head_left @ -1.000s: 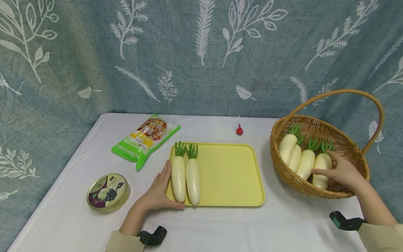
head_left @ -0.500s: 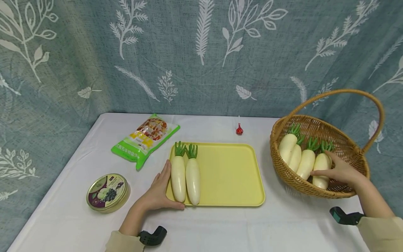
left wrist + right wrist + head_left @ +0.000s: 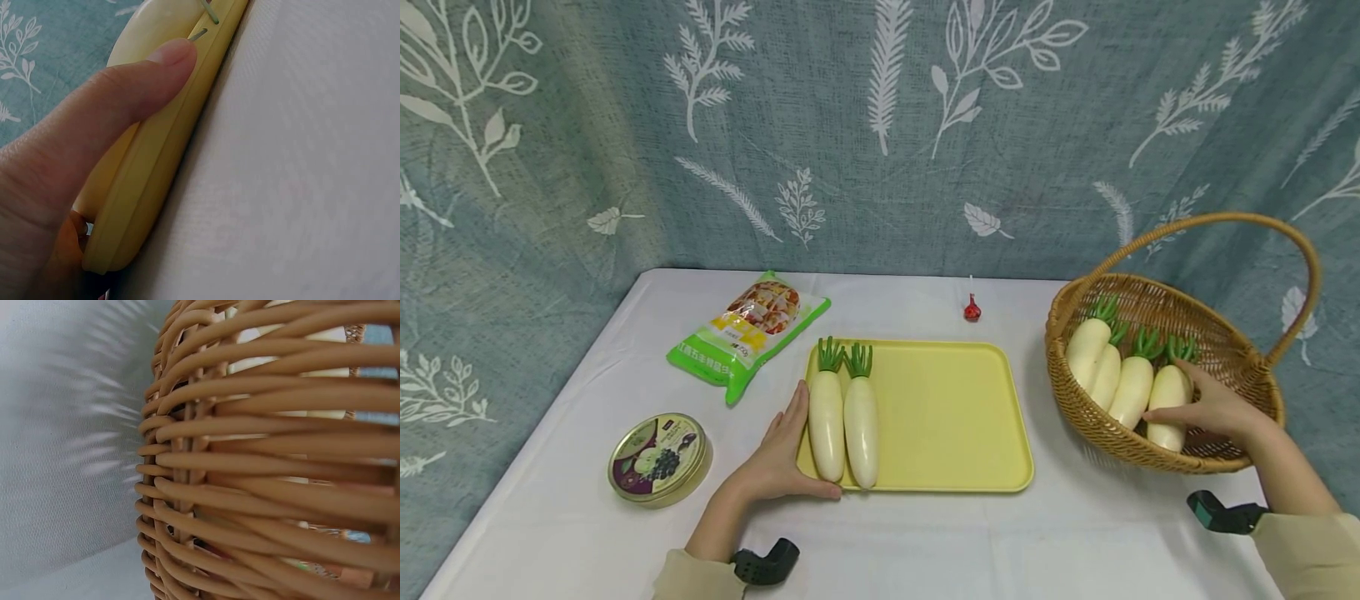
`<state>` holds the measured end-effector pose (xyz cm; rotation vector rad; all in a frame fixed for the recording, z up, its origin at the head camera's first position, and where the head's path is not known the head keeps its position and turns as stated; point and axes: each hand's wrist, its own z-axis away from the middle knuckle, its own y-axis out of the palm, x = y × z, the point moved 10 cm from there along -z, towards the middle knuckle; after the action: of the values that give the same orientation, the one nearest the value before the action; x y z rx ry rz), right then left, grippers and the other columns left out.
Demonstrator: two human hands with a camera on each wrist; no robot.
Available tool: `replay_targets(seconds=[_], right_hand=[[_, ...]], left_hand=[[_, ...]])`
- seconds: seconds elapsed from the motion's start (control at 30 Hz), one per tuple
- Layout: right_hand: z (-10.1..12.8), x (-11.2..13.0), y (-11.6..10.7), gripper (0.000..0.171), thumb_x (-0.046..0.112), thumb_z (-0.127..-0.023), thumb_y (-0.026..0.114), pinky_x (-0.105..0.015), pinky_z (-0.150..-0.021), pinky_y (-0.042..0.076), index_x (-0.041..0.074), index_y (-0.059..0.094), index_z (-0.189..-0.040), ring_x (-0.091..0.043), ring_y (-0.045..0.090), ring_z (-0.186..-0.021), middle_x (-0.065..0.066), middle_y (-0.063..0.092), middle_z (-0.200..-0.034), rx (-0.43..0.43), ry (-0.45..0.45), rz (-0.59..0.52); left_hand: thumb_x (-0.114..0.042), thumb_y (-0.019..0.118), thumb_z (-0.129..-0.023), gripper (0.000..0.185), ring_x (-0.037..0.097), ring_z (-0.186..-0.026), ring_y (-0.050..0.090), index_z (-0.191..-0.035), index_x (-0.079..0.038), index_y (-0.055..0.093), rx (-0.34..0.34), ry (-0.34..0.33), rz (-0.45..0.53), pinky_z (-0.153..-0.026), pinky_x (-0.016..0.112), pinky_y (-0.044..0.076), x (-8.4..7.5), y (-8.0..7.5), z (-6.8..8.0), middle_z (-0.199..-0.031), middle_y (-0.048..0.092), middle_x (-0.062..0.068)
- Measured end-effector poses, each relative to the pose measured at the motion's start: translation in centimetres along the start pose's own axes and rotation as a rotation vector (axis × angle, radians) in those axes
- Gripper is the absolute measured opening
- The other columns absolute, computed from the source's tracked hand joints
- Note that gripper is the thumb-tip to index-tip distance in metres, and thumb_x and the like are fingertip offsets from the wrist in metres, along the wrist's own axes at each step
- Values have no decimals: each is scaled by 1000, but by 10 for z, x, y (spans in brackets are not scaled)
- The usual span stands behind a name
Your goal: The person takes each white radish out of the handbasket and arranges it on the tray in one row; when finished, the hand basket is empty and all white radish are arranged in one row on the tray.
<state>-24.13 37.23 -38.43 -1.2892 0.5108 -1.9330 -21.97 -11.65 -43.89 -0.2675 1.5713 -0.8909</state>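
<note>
My left hand (image 3: 778, 458) lies at the near left corner of the yellow tray (image 3: 947, 417), fingers straight along its left side. In the left wrist view the thumb (image 3: 172, 59) rests on the tray's rim (image 3: 147, 187). Two white radishes with green tops, a left one (image 3: 826, 425) and a right one (image 3: 861, 433), lie side by side on the tray. My right hand (image 3: 1221, 408) reaches into the wicker basket (image 3: 1071, 408) and grips the rightmost white radish (image 3: 1170, 387) there, thumb on its left side. The basket's weave (image 3: 281, 425) hides this hand in the right wrist view.
More white radishes (image 3: 1131, 392) lie to the left in the basket, under its tall arched handle (image 3: 1217, 218). A green food packet (image 3: 748, 329) and a round tin (image 3: 658, 458) are left of the tray. Behind it sits a small red wrapped lollipop (image 3: 972, 310).
My right hand and forearm have shifted slightly left around the rightmost radish, which still lies in the basket. The left hand and the tray stay in place.
</note>
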Motion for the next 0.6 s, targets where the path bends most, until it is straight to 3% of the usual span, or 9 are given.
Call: replay_targets(seconds=[0.4,0.6], right_hand=[[1,-1,-1,108,26,-81,69,-40,-65,54,-8,-15,-139,-29,58,-84,-47,10,-128,-9,27,-89],[3,-1,-4,108,27,-82,69,-40,-66,54,-6,-17,-139,-30,57,-85,-48,8,-128,-19,44,-91]], left_hand=[[-46,86,-52,141,32,-138,-3,-142,4,-11,2,8,16,-108,52,-2,-2,1,0,-150,-8,22],[-47,85,-52,141,32,-138,-3,-143,4,-11,3,0,12,-109,51,-2,-2,1,0,-150,-8,22]])
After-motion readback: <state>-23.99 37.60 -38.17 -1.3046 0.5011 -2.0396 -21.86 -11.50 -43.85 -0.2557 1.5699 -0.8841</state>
